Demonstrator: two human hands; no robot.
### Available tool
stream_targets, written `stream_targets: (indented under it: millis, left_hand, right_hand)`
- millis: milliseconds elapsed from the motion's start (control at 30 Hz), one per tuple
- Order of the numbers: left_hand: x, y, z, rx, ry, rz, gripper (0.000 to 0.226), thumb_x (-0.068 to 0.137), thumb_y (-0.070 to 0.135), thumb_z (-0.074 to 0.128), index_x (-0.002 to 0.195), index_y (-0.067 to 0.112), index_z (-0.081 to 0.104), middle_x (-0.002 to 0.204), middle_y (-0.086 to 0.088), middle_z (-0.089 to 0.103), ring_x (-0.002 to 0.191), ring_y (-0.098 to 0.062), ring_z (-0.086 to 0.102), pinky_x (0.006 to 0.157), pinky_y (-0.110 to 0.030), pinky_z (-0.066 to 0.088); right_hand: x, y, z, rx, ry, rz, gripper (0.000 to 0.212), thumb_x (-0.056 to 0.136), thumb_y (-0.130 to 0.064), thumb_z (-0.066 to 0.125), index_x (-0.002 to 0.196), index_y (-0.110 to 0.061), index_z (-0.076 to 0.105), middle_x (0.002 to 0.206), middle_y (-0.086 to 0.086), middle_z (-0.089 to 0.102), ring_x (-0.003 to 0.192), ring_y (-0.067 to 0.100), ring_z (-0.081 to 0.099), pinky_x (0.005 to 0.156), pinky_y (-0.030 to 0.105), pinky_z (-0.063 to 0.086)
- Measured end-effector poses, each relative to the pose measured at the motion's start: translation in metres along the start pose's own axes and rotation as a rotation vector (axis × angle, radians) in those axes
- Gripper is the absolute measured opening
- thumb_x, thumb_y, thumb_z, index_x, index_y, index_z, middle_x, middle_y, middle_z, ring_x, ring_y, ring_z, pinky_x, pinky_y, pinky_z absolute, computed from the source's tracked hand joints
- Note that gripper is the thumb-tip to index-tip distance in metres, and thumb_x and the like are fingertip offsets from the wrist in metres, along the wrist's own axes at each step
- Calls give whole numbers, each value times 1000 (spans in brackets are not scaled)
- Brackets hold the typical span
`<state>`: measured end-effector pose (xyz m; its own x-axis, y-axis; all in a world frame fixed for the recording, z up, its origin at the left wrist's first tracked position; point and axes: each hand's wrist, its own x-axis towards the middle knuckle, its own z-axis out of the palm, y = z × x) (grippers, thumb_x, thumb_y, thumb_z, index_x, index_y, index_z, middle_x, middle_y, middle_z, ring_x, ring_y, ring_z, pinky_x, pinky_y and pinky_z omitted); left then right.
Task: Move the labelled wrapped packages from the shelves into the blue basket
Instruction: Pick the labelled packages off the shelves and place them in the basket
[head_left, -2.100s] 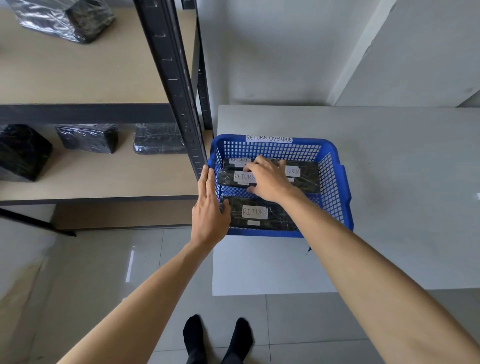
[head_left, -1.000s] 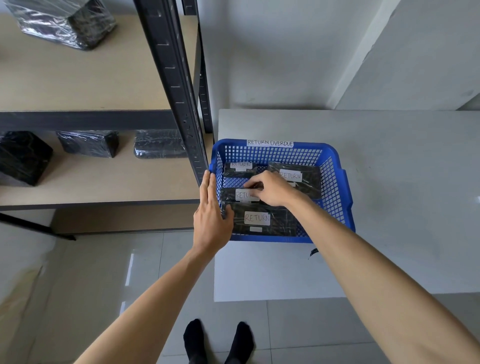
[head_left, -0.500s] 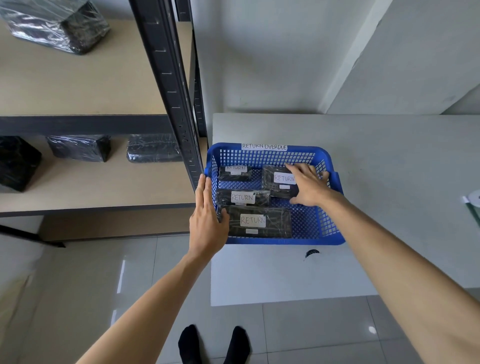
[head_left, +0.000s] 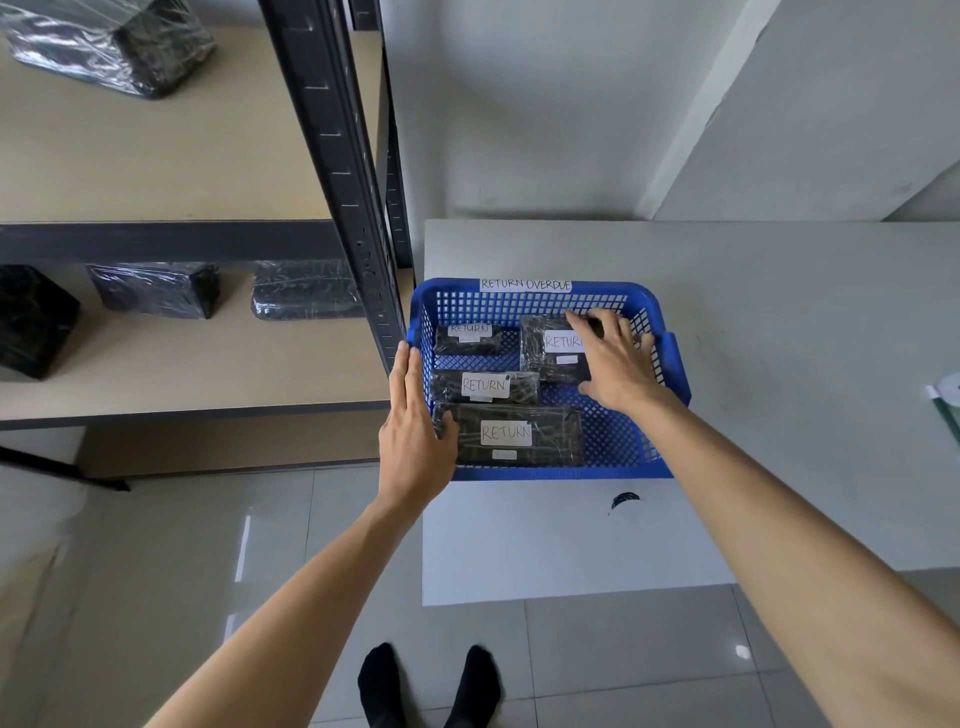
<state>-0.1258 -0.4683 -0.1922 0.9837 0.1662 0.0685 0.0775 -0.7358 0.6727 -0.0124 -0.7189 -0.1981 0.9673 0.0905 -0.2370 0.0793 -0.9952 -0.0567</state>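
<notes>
A blue basket (head_left: 631, 452) tagged "RETURN OVERDUE" stands on the grey table. Inside lie several black wrapped packages with "RETURN" labels: a long one (head_left: 519, 435) at the front, one (head_left: 485, 387) behind it, a small one (head_left: 467, 339) at the back left, and one (head_left: 550, 345) at the back right. My right hand (head_left: 613, 364) rests spread on the back-right package, fingers apart. My left hand (head_left: 413, 436) lies flat against the basket's left wall, with its thumb over the rim touching the long package.
A black metal shelf post (head_left: 343, 171) rises just left of the basket. On the lower shelf (head_left: 182, 364) sit three black wrapped packages without visible labels. A plastic-wrapped bundle (head_left: 109, 44) lies on the upper shelf. Tiled floor and my feet lie below.
My right hand moved from the middle package to the back-right one and shifted it toward the basket's far right corner. My left hand stayed on the basket's left side.
</notes>
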Motion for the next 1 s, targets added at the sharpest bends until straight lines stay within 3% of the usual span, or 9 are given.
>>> stream_targets:
  millis: [67, 167, 267, 367, 600, 700, 767, 867, 1000]
  left_hand:
    - [0, 0, 1, -1, 1, 3, 83, 88, 10, 59, 155, 15, 11, 163, 6, 7, 115, -21, 52, 71, -24, 40]
    - [0, 0, 0, 4, 5, -2, 84, 87, 9, 59, 155, 15, 10, 163, 6, 7, 113, -22, 54, 71, -25, 40]
    - [0, 0, 1, 0, 5, 8, 83, 87, 8, 58, 155, 15, 10, 163, 6, 7, 114, -21, 54, 72, -24, 41]
    - [1, -1, 1, 4, 3, 10, 83, 87, 9, 57, 155, 15, 10, 163, 6, 7, 119, -20, 51, 73, -24, 40]
    - [1, -2, 1, 9, -2, 10, 84, 86, 8, 57, 155, 16, 9, 163, 7, 6, 118, -20, 49, 72, -25, 39]
    - [0, -2, 0, 3, -7, 8, 84, 86, 7, 56, 155, 15, 9, 163, 7, 5, 120, -21, 49, 71, -25, 39]
    - [0, -3, 1, -3, -8, 7, 85, 86, 7, 57, 155, 15, 8, 163, 7, 4, 118, -22, 51, 70, -26, 42]
    - [1, -4, 1, -9, -9, 9, 85, 85, 6, 58, 155, 15, 9, 163, 7, 5, 115, -24, 54, 72, -31, 49]
    - [0, -2, 1, 7, -9, 18, 85, 85, 6, 58, 155, 14, 9, 163, 6, 5, 114, -23, 54, 70, -26, 42]
  right_hand:
    - [-4, -9, -2, 89, 30, -3, 111, 73, -16, 83, 159, -29, 14, 161, 6, 12, 145, 29, 16, 109, 56, 24]
    - [-8, -34, -7, 256, 179, -155, 72, 85, -24, 70, 150, -34, 39, 148, -1, 41, 136, 19, 37, 102, 47, 25]
    - [-9, -60, -5, 268, 104, -286, 33, 95, -41, 63, 128, -36, 63, 130, -11, 56, 124, 11, 49, 91, 42, 21]
    - [-10, -74, 4, 318, 6, -278, 20, 98, -31, 64, 117, -33, 69, 123, -10, 61, 117, 15, 54, 86, 42, 19]
    - [-21, -64, 3, 378, 51, -193, 26, 97, -37, 64, 122, -39, 67, 131, -16, 64, 116, 12, 58, 95, 40, 23]
    - [-32, -40, -11, 407, 232, 14, 8, 93, -35, 69, 99, -30, 68, 113, -10, 70, 100, 15, 66, 98, 47, 47]
    - [-42, -25, -18, 336, 103, 149, 24, 92, -48, 67, 92, -24, 68, 102, -5, 72, 91, 20, 67, 83, 38, 54]
    - [-54, -19, -16, 257, -278, 173, 61, 86, -68, 61, 101, -10, 75, 105, 4, 73, 97, 25, 67, 83, 36, 53]
    - [-61, -24, -14, 363, -301, 165, 60, 85, -57, 71, 113, -5, 70, 118, 10, 70, 107, 27, 65, 92, 41, 52]
